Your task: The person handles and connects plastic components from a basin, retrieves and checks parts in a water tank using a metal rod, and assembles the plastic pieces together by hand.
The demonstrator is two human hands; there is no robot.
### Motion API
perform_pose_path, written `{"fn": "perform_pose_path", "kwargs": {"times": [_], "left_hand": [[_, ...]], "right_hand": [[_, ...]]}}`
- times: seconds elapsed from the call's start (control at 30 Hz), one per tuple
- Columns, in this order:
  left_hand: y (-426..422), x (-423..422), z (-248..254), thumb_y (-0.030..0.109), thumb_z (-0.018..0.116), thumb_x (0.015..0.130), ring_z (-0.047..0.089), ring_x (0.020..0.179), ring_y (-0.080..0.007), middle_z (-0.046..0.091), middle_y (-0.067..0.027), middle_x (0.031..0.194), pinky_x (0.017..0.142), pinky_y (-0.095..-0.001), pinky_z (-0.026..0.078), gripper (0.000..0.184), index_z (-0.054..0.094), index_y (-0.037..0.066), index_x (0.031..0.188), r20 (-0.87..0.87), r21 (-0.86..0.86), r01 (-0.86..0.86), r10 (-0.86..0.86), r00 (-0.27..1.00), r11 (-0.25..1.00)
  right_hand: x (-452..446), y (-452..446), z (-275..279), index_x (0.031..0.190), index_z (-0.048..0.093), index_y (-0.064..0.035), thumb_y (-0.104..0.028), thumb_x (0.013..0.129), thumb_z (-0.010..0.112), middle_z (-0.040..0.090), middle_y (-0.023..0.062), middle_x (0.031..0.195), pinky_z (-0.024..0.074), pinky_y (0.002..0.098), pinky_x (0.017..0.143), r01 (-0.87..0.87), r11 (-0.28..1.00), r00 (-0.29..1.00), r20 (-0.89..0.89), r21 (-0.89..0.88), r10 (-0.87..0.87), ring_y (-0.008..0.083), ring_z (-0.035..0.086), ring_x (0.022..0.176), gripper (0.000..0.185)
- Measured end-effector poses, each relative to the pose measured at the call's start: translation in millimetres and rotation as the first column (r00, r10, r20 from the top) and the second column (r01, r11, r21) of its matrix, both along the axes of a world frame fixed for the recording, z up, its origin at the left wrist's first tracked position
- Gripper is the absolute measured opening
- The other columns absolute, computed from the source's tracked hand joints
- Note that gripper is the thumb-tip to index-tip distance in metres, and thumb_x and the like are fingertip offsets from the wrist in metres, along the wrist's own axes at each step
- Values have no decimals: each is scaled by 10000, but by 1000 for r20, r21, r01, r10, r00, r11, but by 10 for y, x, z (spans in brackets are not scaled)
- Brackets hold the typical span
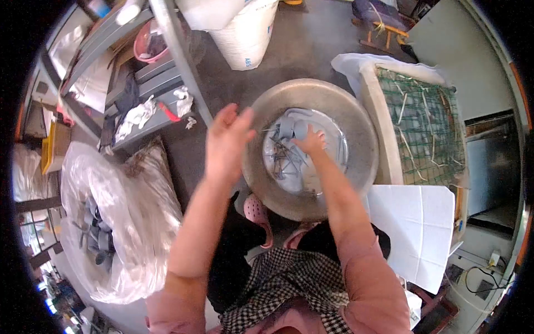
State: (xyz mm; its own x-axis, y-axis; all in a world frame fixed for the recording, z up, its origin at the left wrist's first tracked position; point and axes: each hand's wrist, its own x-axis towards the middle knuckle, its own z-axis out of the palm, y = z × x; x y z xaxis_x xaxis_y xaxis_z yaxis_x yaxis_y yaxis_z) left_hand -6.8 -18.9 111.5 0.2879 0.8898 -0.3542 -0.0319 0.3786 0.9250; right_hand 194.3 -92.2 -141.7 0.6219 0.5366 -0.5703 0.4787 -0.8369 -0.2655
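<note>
A large metal basin stands on the floor in front of me. In its bottom lie several grey plastic parts and a tangle of thin dark sprue-like sticks. My right hand reaches into the basin, its thumb and fingers around a round, cup-like grey plastic part. Above the basin's left rim, my left hand is raised and somewhat blurred. Its fingers are apart and nothing shows in them.
On the left, a clear plastic bag holds several grey parts. Behind it stands a metal shelf with gloves and a pink bowl. A white sack is ahead. To the right are a green mesh-topped box and white cardboard.
</note>
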Motion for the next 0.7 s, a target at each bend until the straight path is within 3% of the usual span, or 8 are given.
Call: {"fn": "perform_pose_path", "kwargs": {"times": [0.07,0.13,0.2,0.23,0.33,0.53,0.6,0.7], "left_hand": [[-180,165,-329,195,638,870,510,1124,-233,469,-165,1283,916,-351,468,580,385,-38,1338,-79,75,77,-71,994,994],[-264,109,-458,153,629,874,504,1123,-224,476,-149,1274,916,-355,469,527,411,-20,1320,-206,57,214,-198,958,975],[-225,142,-343,126,672,839,413,1248,-231,475,-151,1291,1033,-341,339,553,419,-27,1306,5,-79,211,-211,977,974],[-157,173,-342,93,667,839,419,1225,-220,484,-129,1255,1025,-334,345,517,432,-30,1283,-58,60,164,-161,985,985],[24,205,-308,108,671,841,428,1193,-211,493,-106,1210,991,-322,382,494,444,-30,1258,-157,233,141,-106,982,962],[186,170,-405,121,661,846,482,1144,-265,506,-143,1185,856,-307,484,428,487,8,1220,-256,415,216,-114,960,884],[243,158,-385,93,679,805,482,1152,-362,486,-216,1217,897,-358,478,470,490,44,1232,-586,461,521,-195,787,719],[168,263,-510,58,687,760,452,1159,-432,456,-273,1240,933,-431,446,512,495,80,1234,-739,457,681,-182,649,572]], "right_hand": [[-152,297,-293,1435,208,-123,-630,629,714,238,324,1413,267,587,1010,90,996,991,98,28,-92,464,252,1312,1078],[-264,488,-543,1443,172,-127,-666,608,705,220,334,1406,253,600,1006,162,986,968,189,47,-168,456,251,1312,1127],[-270,666,-690,1426,243,-131,-685,593,695,268,323,1382,240,585,1014,145,989,944,295,32,-148,450,262,1306,1097],[-220,711,-734,1426,243,-131,-685,593,695,268,323,1382,240,585,1014,153,988,945,287,27,-154,450,262,1306,1097],[-47,638,-700,1414,286,-119,-635,604,711,291,305,1390,250,588,1008,85,995,994,71,-44,-81,425,294,1301,1050],[648,138,-366,1331,421,-33,-483,660,705,538,189,1237,357,408,990,229,904,971,-151,361,-185,311,505,1148,856],[895,-103,-70,1302,455,2,-403,689,666,583,148,1163,386,336,952,241,798,859,-504,552,89,269,537,1085,764],[853,-391,1148,1328,433,2,-312,702,613,552,117,1208,358,325,972,130,840,798,-558,526,226,212,503,1112,723]]}}
